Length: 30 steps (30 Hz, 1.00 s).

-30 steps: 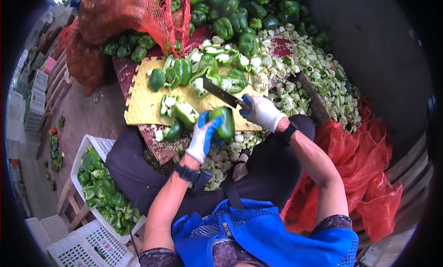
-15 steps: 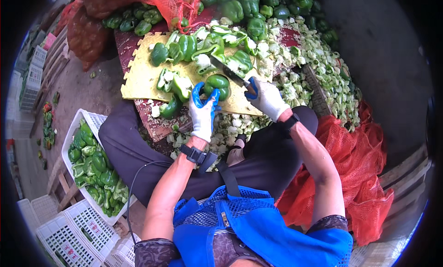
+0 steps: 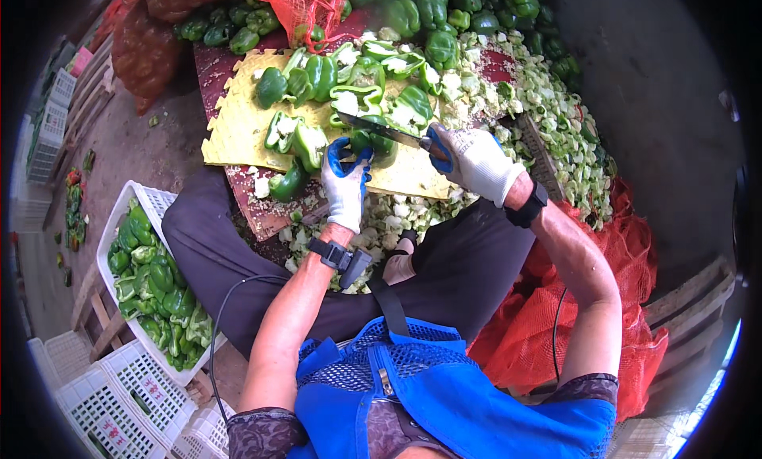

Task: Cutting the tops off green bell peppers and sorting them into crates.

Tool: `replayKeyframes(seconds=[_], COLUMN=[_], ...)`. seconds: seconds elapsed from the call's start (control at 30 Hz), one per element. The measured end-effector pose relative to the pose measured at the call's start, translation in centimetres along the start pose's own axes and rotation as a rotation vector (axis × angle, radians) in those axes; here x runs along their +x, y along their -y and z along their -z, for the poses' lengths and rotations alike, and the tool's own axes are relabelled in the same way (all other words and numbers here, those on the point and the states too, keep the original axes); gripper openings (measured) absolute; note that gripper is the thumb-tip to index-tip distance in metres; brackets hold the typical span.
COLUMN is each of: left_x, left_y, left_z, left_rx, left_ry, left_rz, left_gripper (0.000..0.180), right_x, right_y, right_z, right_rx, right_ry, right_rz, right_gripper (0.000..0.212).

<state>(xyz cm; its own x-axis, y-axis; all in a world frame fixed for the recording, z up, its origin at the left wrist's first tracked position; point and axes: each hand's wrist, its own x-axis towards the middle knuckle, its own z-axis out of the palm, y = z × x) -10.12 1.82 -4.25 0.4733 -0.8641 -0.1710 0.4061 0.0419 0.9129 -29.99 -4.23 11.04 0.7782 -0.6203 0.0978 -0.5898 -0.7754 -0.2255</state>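
Note:
In a white glove with blue palm, my left hand (image 3: 344,181) is closed on the near side of a whole green bell pepper (image 3: 383,148) on the yellow foam mat (image 3: 238,133). My right hand (image 3: 476,159), gloved alike, grips the handle of a knife (image 3: 389,131). Its blade points left and lies across the top of the pepper; whether it has cut in, I cannot tell. Cut pepper halves (image 3: 308,144) with pale cores lie just left of the pepper. More opened peppers (image 3: 355,100) are spread behind the blade.
A white crate (image 3: 107,256) of cut peppers stands at my left, with stacked white crates (image 3: 155,383) below it. Pepper cores (image 3: 563,141) are heaped at right. Whole peppers (image 3: 440,50) pile up at the back. Red mesh sacks (image 3: 587,300) lie by my right knee.
My right hand has shifted right and slightly down, and the knife has swung from a steep slant to lie nearly level over the pepper. My left hand still holds the pepper.

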Motion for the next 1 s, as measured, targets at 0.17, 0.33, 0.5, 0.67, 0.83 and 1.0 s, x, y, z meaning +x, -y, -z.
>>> replayKeyframes(seconds=[0.17, 0.33, 0.5, 0.67, 0.83, 1.0], left_x=[-0.3, -0.7, -0.9, -0.6, -0.2, 0.1], left_y=[0.3, 0.5, 0.3, -0.3, 0.8, -1.1], left_z=[0.7, 0.0, -2.0, -2.0, -2.5, -1.3], left_rx=[0.04, 0.092, 0.394, 0.556, 0.379, -0.141], left_ry=[-0.023, 0.046, -0.004, -0.052, 0.008, 0.139], left_rz=[-0.056, -0.092, -0.412, -0.33, -0.172, -0.039], left_gripper=[0.044, 0.054, 0.076, 0.076, 0.083, 0.07], right_x=[2.0, -0.5, -1.0, 0.7, 3.7, 2.9], right_y=[-0.3, -4.5, -3.0, -4.5, -15.0, -22.6], right_z=[-1.9, -12.0, -11.7, -7.4, -8.0, -6.5], right_rx=[0.013, 0.111, 0.159, 0.689, 1.562, 0.324], right_ry=[0.13, -0.076, -0.077, -0.386, -0.605, 0.113], right_rz=[0.027, -0.044, -0.106, -0.497, -0.936, -0.873], right_gripper=[0.016, 0.012, 0.025, 0.021, 0.019, 0.072])
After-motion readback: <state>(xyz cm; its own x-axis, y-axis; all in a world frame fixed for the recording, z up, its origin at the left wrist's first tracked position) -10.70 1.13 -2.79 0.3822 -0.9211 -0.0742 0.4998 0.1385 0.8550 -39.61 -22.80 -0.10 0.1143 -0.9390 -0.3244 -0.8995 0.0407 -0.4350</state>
